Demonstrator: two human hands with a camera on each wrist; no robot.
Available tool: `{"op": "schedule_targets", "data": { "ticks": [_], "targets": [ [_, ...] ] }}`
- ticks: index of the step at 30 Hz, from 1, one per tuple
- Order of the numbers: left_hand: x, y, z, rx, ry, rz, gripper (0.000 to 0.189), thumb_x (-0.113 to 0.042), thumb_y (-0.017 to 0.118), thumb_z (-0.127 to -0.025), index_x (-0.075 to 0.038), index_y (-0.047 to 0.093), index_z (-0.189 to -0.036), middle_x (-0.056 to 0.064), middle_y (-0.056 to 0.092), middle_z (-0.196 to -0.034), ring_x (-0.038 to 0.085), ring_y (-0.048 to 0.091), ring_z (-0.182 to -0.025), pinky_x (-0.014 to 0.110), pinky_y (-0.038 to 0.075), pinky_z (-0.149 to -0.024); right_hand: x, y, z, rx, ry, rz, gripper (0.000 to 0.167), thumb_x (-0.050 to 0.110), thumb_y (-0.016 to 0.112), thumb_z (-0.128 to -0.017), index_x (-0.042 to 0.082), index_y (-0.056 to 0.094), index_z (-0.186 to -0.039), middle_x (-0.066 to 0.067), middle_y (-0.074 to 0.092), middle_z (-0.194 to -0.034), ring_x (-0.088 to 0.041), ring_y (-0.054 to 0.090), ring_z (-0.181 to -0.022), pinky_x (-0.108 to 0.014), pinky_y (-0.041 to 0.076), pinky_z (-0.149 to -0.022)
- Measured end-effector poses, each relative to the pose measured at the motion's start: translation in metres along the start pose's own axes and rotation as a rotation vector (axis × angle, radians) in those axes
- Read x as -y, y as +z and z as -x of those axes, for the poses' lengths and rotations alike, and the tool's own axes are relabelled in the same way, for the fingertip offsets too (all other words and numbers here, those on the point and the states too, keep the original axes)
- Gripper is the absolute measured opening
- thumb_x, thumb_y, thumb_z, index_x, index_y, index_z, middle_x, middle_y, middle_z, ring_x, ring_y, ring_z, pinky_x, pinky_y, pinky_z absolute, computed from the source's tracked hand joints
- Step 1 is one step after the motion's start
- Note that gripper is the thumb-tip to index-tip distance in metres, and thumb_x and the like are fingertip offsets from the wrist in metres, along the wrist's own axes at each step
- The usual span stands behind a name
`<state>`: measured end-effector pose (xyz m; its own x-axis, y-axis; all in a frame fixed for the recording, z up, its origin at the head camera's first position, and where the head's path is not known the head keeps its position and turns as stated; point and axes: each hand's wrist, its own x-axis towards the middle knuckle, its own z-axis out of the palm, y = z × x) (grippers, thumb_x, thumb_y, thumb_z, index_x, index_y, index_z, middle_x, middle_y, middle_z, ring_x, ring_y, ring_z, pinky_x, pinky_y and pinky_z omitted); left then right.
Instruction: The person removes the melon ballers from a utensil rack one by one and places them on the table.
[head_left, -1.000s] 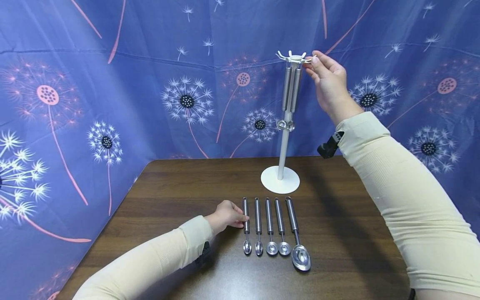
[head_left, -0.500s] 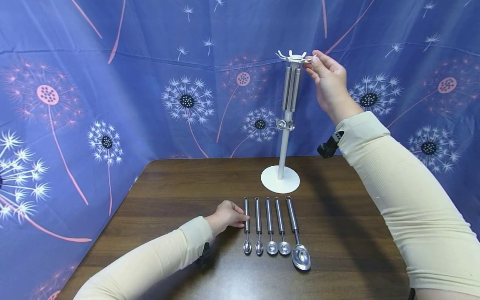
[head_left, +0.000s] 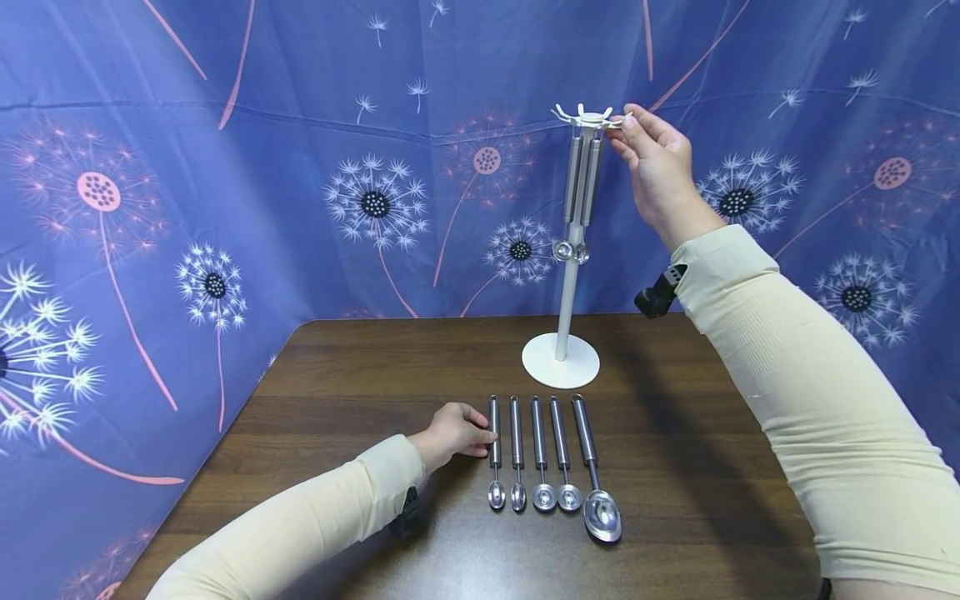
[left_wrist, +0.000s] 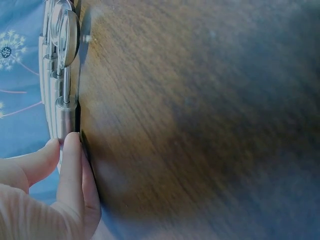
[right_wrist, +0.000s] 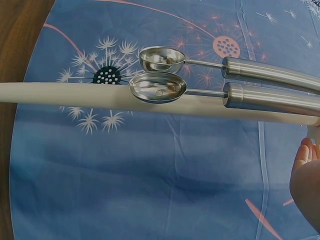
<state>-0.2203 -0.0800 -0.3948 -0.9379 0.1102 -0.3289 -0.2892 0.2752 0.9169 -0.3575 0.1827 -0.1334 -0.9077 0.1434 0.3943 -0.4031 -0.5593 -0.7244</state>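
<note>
My left hand (head_left: pixel 456 433) pinches the handle of the leftmost small oval scoop (head_left: pixel 497 493) between thumb and fingers, low over the table. In the left wrist view the fingertips (left_wrist: pixel 72 142) sit right at the end of its steel handle (left_wrist: pixel 66 117). My right hand (head_left: pixel 660 158) is raised to the top of the white utensil stand (head_left: pixel 566 292), thumb and fingers pinching one of its hooks (head_left: pixel 625 119). Two steel scoops (right_wrist: pixel 159 87) hang bowls down from this stand. At the right edge of the right wrist view, only part of the hand (right_wrist: pixel 307 175) shows.
Right of the held scoop lie another narrow scoop (head_left: pixel 517 496), two round-bowled scoops (head_left: pixel 544 497) and a large spoon (head_left: pixel 602 515), side by side with handles away from me. The stand's round base (head_left: pixel 540 367) rests behind them on the wooden table (head_left: pixel 360 358). A patterned blue cloth (head_left: pixel 300 208) hangs behind.
The leftmost scoop has shifted very slightly right in my left hand, toward the scoop beside it. My right hand stays at the hook.
</note>
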Motion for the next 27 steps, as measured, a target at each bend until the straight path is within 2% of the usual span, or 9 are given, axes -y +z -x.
{"op": "schedule_targets", "data": {
  "ticks": [8, 15, 21, 27],
  "targets": [
    [0.0016, 0.0005, 0.0002, -0.001, 0.017, -0.009, 0.023, 0.011, 0.071, -0.080, 0.014, 0.060, -0.100, 0.009, 0.061, -0.076, 0.013, 0.063, -0.057, 0.029, 0.064, -0.063, -0.0011, -0.0004, 0.0000, 0.005, -0.009, -0.011, 0.051, -0.001, 0.058, -0.094, -0.010, 0.039, -0.141, -0.011, 0.065, -0.096, -0.018, 0.066, -0.087, -0.023, 0.053, -0.096],
    [0.0005, -0.0003, 0.0019, 0.010, 0.020, -0.021, 0.024, 0.010, 0.070, -0.081, 0.013, 0.061, -0.103, 0.010, 0.063, -0.077, 0.013, 0.063, -0.059, 0.030, 0.064, -0.064, -0.0016, -0.0001, 0.0005, 0.000, -0.016, -0.009, 0.049, -0.001, 0.058, -0.094, -0.010, 0.041, -0.139, -0.012, 0.065, -0.097, -0.019, 0.065, -0.089, -0.024, 0.051, -0.099],
    [0.0007, 0.0000, 0.0018, -0.003, 0.021, -0.012, 0.024, 0.011, 0.070, -0.081, 0.013, 0.061, -0.102, 0.011, 0.064, -0.076, 0.012, 0.064, -0.058, 0.029, 0.064, -0.063, -0.0019, 0.0004, 0.0003, 0.005, -0.031, -0.005, 0.048, -0.001, 0.058, -0.094, -0.010, 0.042, -0.138, -0.011, 0.065, -0.096, -0.019, 0.065, -0.088, -0.024, 0.053, -0.096],
    [0.0015, 0.0001, 0.0014, -0.011, 0.009, -0.010, 0.023, 0.011, 0.071, -0.081, 0.013, 0.060, -0.102, 0.010, 0.063, -0.075, 0.012, 0.063, -0.056, 0.029, 0.064, -0.063, -0.0016, 0.0005, 0.0012, -0.001, -0.015, -0.004, 0.048, -0.001, 0.058, -0.094, -0.009, 0.042, -0.139, -0.012, 0.064, -0.099, -0.018, 0.065, -0.088, -0.026, 0.048, -0.104]
  ]
}}
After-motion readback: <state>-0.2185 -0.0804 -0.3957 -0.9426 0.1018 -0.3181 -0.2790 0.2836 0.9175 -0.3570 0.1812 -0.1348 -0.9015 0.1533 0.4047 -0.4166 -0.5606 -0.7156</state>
